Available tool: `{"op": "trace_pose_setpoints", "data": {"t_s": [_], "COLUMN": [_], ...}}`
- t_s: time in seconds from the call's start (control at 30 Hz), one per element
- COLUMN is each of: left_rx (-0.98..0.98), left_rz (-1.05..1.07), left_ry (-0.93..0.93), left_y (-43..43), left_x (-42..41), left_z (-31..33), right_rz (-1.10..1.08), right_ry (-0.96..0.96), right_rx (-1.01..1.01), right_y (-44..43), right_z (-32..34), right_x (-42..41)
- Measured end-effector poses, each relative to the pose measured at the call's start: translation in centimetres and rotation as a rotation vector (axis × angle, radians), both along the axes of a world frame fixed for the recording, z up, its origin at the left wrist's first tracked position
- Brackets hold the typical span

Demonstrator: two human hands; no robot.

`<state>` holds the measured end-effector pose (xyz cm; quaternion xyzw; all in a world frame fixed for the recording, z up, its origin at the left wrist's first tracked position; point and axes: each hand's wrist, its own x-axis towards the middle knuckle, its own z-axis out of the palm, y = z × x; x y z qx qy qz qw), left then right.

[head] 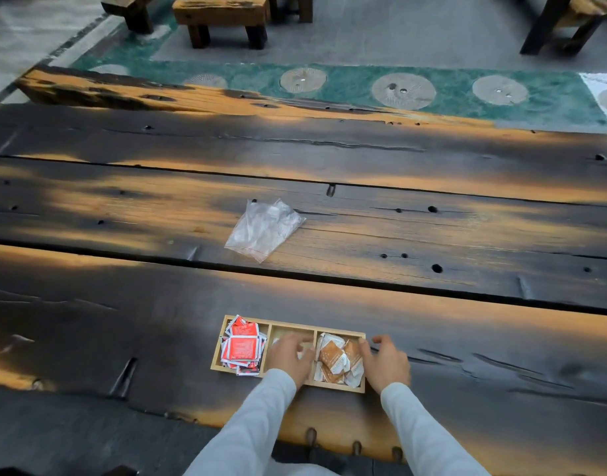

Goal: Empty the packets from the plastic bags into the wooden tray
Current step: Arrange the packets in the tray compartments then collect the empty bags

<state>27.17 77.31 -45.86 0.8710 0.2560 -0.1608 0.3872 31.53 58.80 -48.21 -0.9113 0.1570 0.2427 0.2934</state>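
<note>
There is only one view, from a camera on the person's head that looks forward and down across the table. The tray is close, low in the middle of the picture. The plastic bag lies farther off beyond the tray, and the stools stand far beyond it at the top edge.

A dark, scorched-looking plank table fills the view, with amber patches running along the grain. Round holes dot the boards and long gaps split the planks. Beyond the far edge, a green strip in the floor carries pale round discs. Further back a chunky wooden bench stands on the grey floor, and a dark-legged bench sits top right.
</note>
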Motion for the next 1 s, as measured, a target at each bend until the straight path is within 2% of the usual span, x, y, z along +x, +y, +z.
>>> {"op": "trace_pose_setpoints", "data": {"t_s": [0.17, 0.4, 0.63, 0.9, 1.0], "left_rx": [-0.025, -0.041, -0.077, -0.192, -0.271], "left_rz": [0.147, 0.287, 0.268, 0.087, 0.063], "left_ry": [-0.044, -0.031, 0.031, 0.201, 0.185], "left_y": [6.9, 17.4, 24.7, 29.1, 29.0], "left_x": [4.1, 11.1, 18.6, 27.5, 29.3], "left_z": [1.8, 3.8, 2.4, -3.6, -5.6], "right_rz": [-0.030, 0.075, 0.064, -0.117, -0.201], "right_ry": [0.027, 0.064, 0.079, 0.146, 0.132], "right_rx": [0.083, 0.158, 0.175, 0.285, 0.354], "right_y": [2.7, 10.9, 19.1, 25.8, 27.3], "right_z": [0.7, 2.0, 1.7, -2.4, -3.8], "right_x": [3.7, 11.0, 17.7, 22.6, 23.6]}}
